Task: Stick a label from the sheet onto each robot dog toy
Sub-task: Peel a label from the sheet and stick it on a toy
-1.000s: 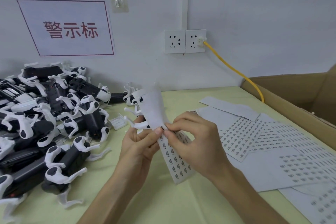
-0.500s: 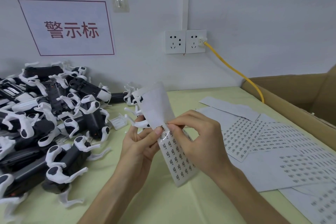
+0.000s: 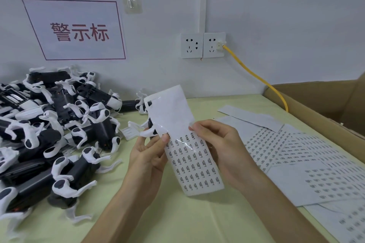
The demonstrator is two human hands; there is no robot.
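Peeling at the top printed row, you have raised the label sheet [image 3: 192, 162] higher than a second ago, so a label seems nearly free. Your left hand [image 3: 147, 156] pinches its left edge, thumb on top; your right hand [image 3: 221, 144] pinches its right edge. Robot dog toys [image 3: 59, 136] wait piled on the bench [image 3: 177, 221], left.

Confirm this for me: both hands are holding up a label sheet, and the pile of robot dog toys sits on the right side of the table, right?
Not quite. The head view shows the pile of robot dog toys on the left side of the table. Both hands, left and right, do hold up the label sheet.
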